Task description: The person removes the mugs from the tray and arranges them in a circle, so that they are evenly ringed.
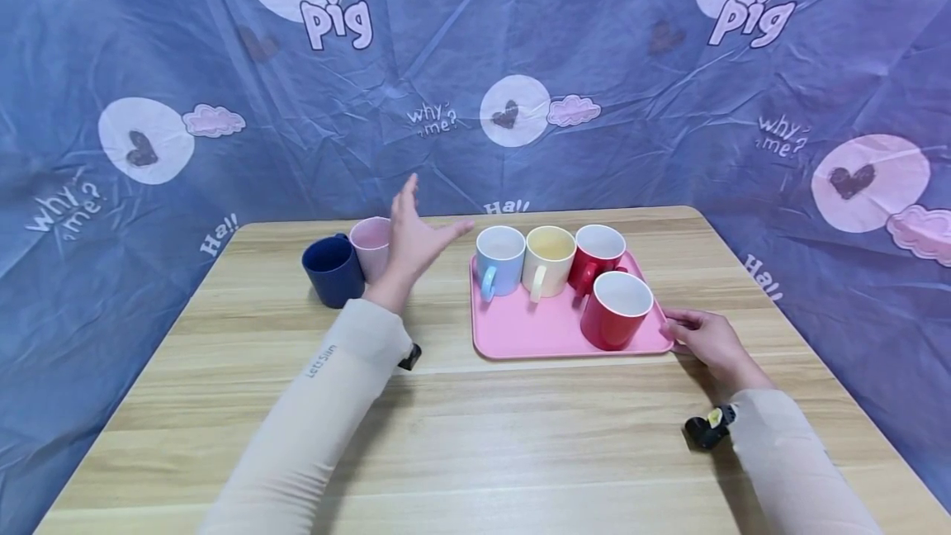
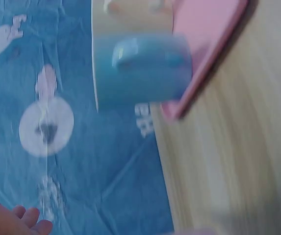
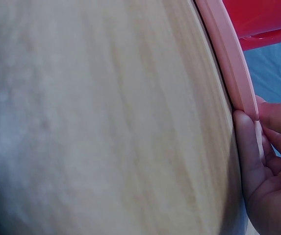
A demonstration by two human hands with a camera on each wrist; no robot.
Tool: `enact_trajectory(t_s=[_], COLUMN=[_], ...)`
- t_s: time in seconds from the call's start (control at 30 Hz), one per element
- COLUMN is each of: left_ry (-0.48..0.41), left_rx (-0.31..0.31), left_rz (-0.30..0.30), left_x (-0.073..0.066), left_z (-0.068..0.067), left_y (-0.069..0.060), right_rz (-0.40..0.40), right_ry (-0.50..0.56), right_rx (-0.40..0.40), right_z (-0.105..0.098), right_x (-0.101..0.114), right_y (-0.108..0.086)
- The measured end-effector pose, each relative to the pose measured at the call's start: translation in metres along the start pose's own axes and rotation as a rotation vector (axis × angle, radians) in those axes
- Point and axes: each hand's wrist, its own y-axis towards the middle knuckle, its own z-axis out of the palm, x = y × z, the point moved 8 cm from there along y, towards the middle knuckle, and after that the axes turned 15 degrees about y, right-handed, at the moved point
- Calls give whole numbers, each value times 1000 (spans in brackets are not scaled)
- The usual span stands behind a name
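My left hand (image 1: 413, 246) is raised with fingers spread, holding nothing. Behind and beside it stand a pink mug (image 1: 368, 236), partly hidden by the hand, and a navy mug (image 1: 333, 272). My right hand (image 1: 709, 343) pinches the near right corner of a pink tray (image 1: 520, 333); in the right wrist view the thumb (image 3: 248, 147) lies along the tray's rim. On the tray, a light blue mug (image 1: 500, 258), a cream mug (image 1: 548, 262) and a red mug (image 1: 597, 254) form a row at the back. Another red mug (image 1: 615, 316) stands in front, near the right hand.
All of this stands on a wooden table (image 1: 483, 444). Behind the table and along its sides hangs a blue printed cloth (image 1: 416, 48). A small black device (image 1: 709, 428) sits at the right wrist, and another black device (image 1: 409, 356) shows at the left.
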Motion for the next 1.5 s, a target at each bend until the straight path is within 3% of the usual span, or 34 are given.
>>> enact_trajectory(t_s=[0.5,0.73,0.9,1.03,1.13,1.3,1.5], left_ry=[-73,-99,-82,-39,-33,-39,-25], left_rx=[129,206,271,276,277,320,302], left_rz=[89,99,129,188,210,162,150], left_x=[-51,-70,-83,-93,-97,-96,-96], left_z=[77,111,134,148,157,174,186], left_y=[-52,-76,-92,-102,-110,-121,-125], right_rz=[7,8,1,-12,-18,-5,9], right_ry=[-3,-12,-18,-14,-20,-37,-28], right_rx=[5,6,10,10,8,6,2], right_z=[2,1,1,1,2,3,2], right_x=[1,-1,-1,0,1,1,0], right_y=[-1,1,2,0,0,-1,0])
